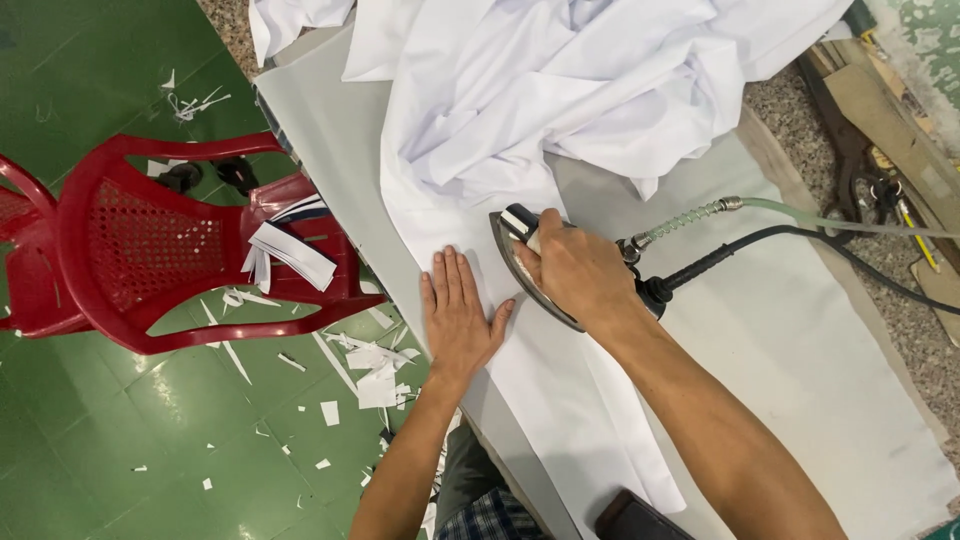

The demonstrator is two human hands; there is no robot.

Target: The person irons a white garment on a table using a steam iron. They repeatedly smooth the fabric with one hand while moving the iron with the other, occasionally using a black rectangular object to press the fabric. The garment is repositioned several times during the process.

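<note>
Where the right hand [575, 270] grips the iron [530, 270], its handle is hidden. Left hand [460, 315] spread flat on white cloth [560, 390] over grey worktop [330, 150]. Red chair [140, 250], green floor [120, 450] with paper scraps [375, 375].

Right hand [578, 268]: closed round the handle of a steam iron [528, 268], soleplate on white cloth [560, 110]. Left hand [458, 315]: flat, fingers spread, pressing the cloth just beside the iron. Tabletop [830, 340]: pale grey cover. Black cord [800, 238] and clear hose [790, 208] run right from the iron. Red plastic chair [150, 250] on green floor [110, 440], strewn with white scraps [375, 375].
</note>
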